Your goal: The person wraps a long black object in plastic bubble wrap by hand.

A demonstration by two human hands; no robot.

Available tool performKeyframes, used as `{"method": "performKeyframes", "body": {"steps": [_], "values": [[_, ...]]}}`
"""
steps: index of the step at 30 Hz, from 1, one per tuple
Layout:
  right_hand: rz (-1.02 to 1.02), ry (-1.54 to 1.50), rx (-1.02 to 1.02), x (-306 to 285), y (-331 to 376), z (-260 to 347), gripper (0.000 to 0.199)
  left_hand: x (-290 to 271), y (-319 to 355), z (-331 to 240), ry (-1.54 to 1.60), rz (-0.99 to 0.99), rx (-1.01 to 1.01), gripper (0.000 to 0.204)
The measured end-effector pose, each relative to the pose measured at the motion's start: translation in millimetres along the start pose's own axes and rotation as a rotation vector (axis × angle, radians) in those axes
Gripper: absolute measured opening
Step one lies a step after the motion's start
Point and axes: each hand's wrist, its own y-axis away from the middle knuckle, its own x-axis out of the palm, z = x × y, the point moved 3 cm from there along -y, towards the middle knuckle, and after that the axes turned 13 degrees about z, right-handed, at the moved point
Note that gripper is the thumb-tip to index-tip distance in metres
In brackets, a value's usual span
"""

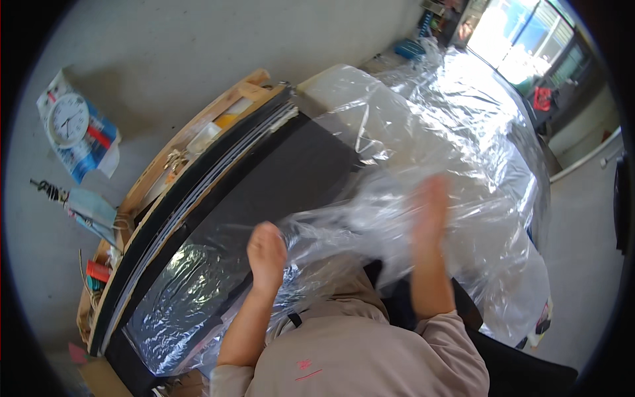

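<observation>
My left hand [266, 246] is closed in a fist on the edge of a thin clear plastic film [331, 228], over a large black panel [284, 169]. The film stretches from this fist across to my right side, crumpled and glossy. My right hand [431, 202] is raised against the bunched film, smeared by motion, so its fingers cannot be made out. More of the film lies over the near left part of the panel and hangs down in front of my body.
A long plastic-covered heap [476, 126] runs away to the far right toward a bright window [529, 33]. Behind the panel, a wooden ledge [192, 129] holds small odds and ends. A round clock [67, 119] hangs on the grey wall. A red roll [99, 270] sits at the ledge's near end.
</observation>
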Motion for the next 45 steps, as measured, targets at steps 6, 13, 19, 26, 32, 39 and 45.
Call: {"method": "performKeyframes", "body": {"steps": [6,13,19,26,32,39,45], "values": [[-0.109,0.486,-0.830,109.6,-21.1,214.4,0.032,-32.7,46.3,2.7,-1.465,0.521,-0.162,0.030],[1.360,0.615,-0.448,260.5,55.4,53.4,0.026,42.6,9.6,-61.3,-0.652,0.674,-0.198,0.027],[1.167,1.229,-0.097,139.0,-12.6,-3.6,0.018,-88.0,27.4,-191.4,-0.937,-0.209,0.539,0.020],[1.190,1.291,-0.265,192.2,22.2,34.8,0.015,-131.6,80.8,-143.6,-1.306,-0.473,0.097,0.030],[0.613,1.842,-1.016,91.8,-68.5,103.3,0.009,-268.7,315.7,-320.5,-1.781,-0.847,0.708,0.019],[0.421,1.101,-0.234,248.1,-226.2,130.3,0.043,-333.4,266.1,-328.0,-1.724,-1.050,0.422,0.031],[1.162,1.409,-0.648,240.9,-63.8,0.8,0.051,-286.5,288.6,-257.4,-1.619,-1.025,-0.019,0.022]]}}
